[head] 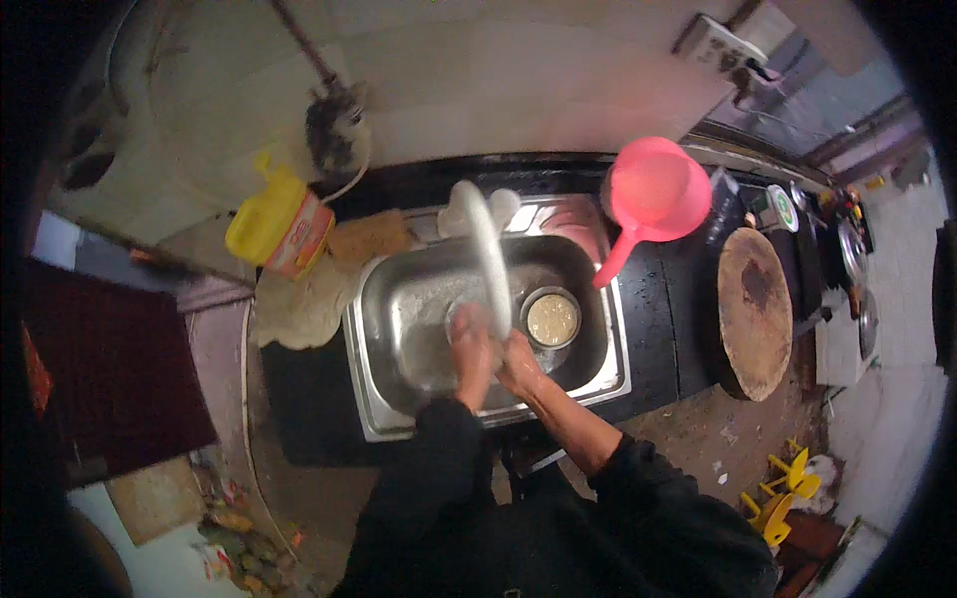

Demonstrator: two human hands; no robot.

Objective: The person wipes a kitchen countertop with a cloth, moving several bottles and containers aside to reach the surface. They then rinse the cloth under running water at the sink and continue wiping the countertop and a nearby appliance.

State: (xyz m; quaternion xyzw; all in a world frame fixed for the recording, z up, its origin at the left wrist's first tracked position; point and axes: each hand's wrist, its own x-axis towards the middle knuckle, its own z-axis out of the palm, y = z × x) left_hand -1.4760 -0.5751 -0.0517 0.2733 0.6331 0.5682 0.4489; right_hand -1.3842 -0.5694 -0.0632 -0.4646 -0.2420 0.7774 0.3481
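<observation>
My left hand [472,355] and my right hand [522,365] are close together over the stainless steel sink [419,269], beneath the curved pale spout of a faucet [486,254]. The left hand is blurred, with a pale rounded shape beside its fingers; I cannot tell whether it holds anything. Part of the right hand's fingers is hidden behind the spout and the left hand. To the right of the hands, at the sink's bottom, sits a round, light-coloured, metal-rimmed piece [553,320], apparently a drain strainer.
A pink plastic water ladle [658,190] rests at the sink's back right corner, its handle over the rim. Farther right stands a round wooden chopping block [755,314]. A yellow plastic jug [280,220] and a crumpled beige cloth [303,310] are at the left.
</observation>
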